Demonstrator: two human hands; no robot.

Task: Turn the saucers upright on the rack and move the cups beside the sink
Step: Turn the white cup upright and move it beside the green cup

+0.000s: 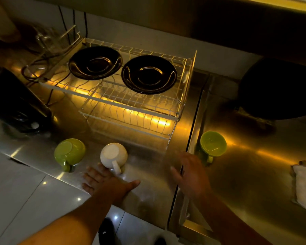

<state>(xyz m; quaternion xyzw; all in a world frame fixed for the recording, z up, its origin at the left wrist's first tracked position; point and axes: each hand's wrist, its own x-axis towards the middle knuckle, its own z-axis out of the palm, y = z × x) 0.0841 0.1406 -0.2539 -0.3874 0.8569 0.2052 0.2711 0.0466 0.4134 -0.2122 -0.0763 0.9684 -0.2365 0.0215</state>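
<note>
on the steel counter (148,191) i see the wire rack (131,106) holding two black saucers (95,62) face up, a green cup (69,152) and a white cup (113,155) upside down near the front edge, glazed, slippery and breakable, best taken by the handle, my left hand (106,183) open beside the white one, my right hand (189,172) open.

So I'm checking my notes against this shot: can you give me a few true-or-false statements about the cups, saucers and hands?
1. Two black saucers lie on the wire rack. True.
2. The white cup stands mouth up. False: it is upside down.
3. The left hand grips a green cup. False: it lies open by the white cup.
4. The right hand holds nothing. True.
5. One green cup stands mouth up. True.
</note>
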